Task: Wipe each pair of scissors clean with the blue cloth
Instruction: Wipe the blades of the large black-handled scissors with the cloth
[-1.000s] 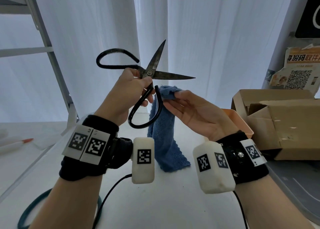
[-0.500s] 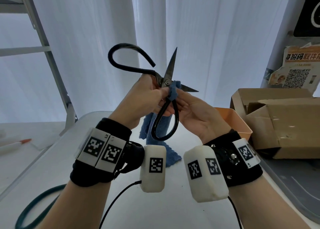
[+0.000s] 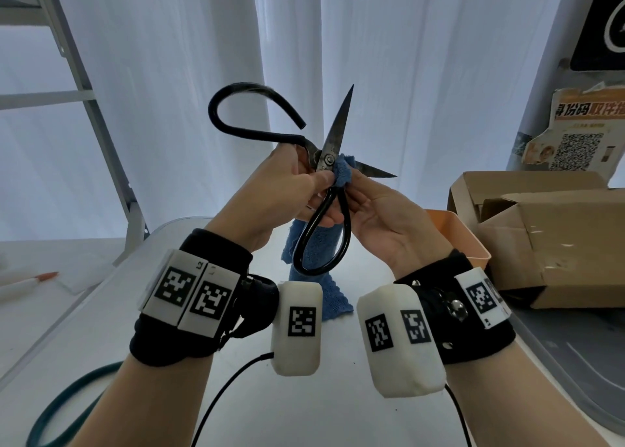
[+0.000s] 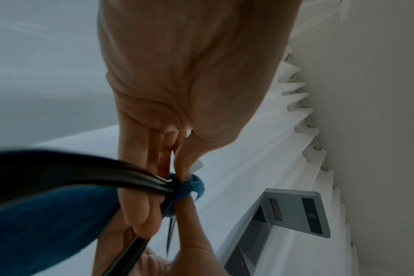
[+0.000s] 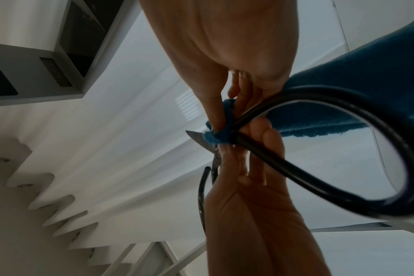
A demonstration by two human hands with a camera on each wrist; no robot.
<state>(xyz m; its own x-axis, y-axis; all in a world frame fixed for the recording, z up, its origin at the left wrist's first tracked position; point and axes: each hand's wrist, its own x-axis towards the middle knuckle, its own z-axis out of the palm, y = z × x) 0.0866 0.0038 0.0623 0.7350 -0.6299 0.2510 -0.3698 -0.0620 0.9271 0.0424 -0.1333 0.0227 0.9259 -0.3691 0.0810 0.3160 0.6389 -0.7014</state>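
Observation:
A pair of black-handled scissors (image 3: 329, 149) is held up in the air with its blades spread wide. My left hand (image 3: 291, 189) grips it at the pivot, thumb by the screw. My right hand (image 3: 368, 203) pinches a fold of the blue cloth (image 3: 343, 172) around the lower blade, right beside the pivot. The rest of the cloth (image 3: 321, 264) hangs down behind the lower handle loop to the white table (image 3: 304, 413). In the left wrist view the cloth (image 4: 189, 186) is bunched at the pivot. The right wrist view shows my right hand (image 5: 222, 119) pinching the cloth (image 5: 217, 138) on the blade.
An orange tray (image 3: 456, 230) and open cardboard boxes (image 3: 548, 237) stand to the right. A metal ladder frame (image 3: 84, 108) rises at the left before white curtains. A pen (image 3: 30, 279) lies far left; a green cable (image 3: 64, 409) loops at the near left.
The scissors turned more upright and rose. My right hand brought the cloth up and closed it on the lower blade at the pivot. In the last half second little moved.

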